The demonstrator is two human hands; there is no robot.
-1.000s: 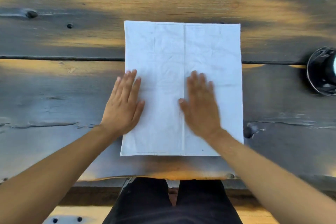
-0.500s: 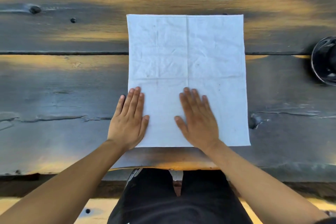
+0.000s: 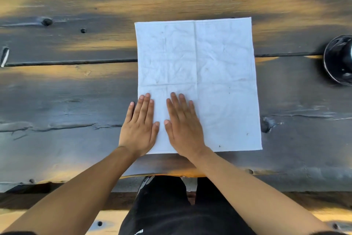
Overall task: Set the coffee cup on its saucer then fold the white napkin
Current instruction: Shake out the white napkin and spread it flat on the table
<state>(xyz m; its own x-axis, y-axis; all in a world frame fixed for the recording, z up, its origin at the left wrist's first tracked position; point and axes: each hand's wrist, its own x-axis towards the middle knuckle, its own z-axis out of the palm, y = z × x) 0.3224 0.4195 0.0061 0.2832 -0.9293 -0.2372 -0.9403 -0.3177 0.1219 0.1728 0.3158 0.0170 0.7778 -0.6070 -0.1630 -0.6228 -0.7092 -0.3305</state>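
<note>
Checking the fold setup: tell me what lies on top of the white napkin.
Both open hands lie flat on the white napkin: left hand over its near-left corner, right hand beside it. The cloth beneath them is hidden.

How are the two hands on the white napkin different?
The left hand lies half off the napkin, over its left edge, with the little finger on the wooden table; the right hand lies fully on the cloth. The right hand's fingers reach slightly farther up. Both are flat, palms down, near the bottom edge.

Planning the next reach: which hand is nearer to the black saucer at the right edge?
The right hand. It lies flat on the white napkin, left of its centre crease. The left hand straddles the napkin's left edge, farther from the black saucer.
</note>
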